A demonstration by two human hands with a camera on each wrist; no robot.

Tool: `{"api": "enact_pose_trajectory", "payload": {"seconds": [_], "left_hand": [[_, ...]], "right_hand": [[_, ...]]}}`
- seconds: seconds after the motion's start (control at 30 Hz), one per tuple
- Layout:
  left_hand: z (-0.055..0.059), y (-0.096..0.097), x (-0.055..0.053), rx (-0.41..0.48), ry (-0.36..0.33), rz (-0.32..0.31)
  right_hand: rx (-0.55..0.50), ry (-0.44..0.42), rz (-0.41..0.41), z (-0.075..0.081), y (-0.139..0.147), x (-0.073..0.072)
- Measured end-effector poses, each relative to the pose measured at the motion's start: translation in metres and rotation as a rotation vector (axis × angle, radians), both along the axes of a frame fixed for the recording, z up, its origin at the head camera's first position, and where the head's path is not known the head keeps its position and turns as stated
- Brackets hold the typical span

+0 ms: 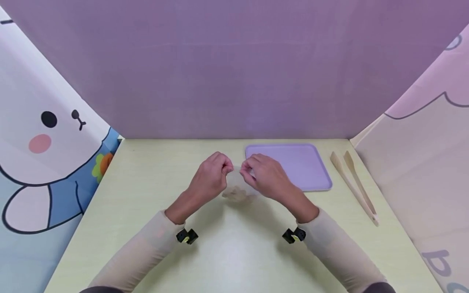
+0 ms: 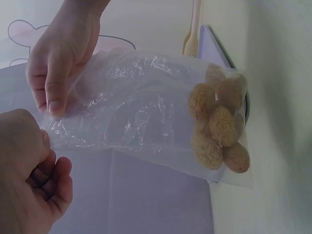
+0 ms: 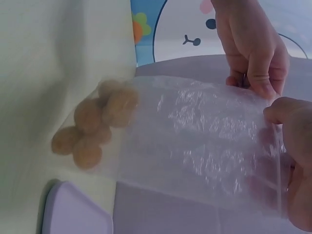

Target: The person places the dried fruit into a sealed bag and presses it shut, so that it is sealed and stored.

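Note:
A clear plastic bag (image 2: 131, 112) hangs between both hands, and several brown wrinkled walnuts (image 2: 223, 126) lie bunched at its bottom end. My left hand (image 1: 209, 176) pinches the top edge of the bag on the left side between thumb and fingers. On the other side, the right hand (image 1: 268, 176) pinches that same edge, thumb and fingers together. From the head view the bag looks nearly transparent, with the walnuts (image 1: 237, 194) showing below the hands. In the right wrist view, the right-hand fingers show through the plastic near the bag's mouth.
A light purple tray (image 1: 296, 165) lies on the table (image 1: 161, 162) behind and to the right of the hands. Wooden tongs (image 1: 374, 219) rest near the table's right edge. Fabric walls (image 1: 234, 81) stand at the back and both sides.

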State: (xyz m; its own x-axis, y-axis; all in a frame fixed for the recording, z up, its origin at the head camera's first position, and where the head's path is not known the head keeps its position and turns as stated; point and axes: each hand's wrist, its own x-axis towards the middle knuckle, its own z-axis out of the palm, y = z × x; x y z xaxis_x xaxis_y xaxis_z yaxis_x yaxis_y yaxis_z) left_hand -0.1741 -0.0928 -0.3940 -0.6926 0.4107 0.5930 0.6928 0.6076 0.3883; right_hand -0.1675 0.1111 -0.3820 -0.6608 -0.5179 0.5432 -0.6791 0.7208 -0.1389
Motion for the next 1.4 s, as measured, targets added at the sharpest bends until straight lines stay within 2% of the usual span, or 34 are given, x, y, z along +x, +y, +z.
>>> {"api": "enact_pose_trajectory", "payload": {"seconds": [0.27, 0.53, 1.0, 1.1, 1.23, 1.4], "left_hand": [[-0.001, -0.005, -0.006, 0.036, -0.076, 0.042], [-0.005, -0.012, -0.011, 0.064, -0.09, 0.067], [-0.008, -0.016, -0.011, 0.068, -0.183, 0.095], [-0.007, -0.017, -0.011, 0.077, -0.218, 0.076], [-0.004, -0.02, -0.012, 0.114, -0.296, 0.019], [-0.003, -0.025, -0.01, 0.173, -0.39, -0.048]], "right_hand": [[-0.001, -0.079, -0.046, -0.002, 0.021, 0.0], [-0.024, -0.158, -0.074, -0.004, 0.042, -0.001], [-0.142, -0.225, -0.016, -0.008, 0.062, -0.002], [-0.21, -0.254, -0.015, -0.012, 0.064, -0.002], [-0.335, -0.291, -0.008, -0.017, 0.066, -0.001], [-0.444, -0.347, 0.051, -0.018, 0.067, 0.004]]}}
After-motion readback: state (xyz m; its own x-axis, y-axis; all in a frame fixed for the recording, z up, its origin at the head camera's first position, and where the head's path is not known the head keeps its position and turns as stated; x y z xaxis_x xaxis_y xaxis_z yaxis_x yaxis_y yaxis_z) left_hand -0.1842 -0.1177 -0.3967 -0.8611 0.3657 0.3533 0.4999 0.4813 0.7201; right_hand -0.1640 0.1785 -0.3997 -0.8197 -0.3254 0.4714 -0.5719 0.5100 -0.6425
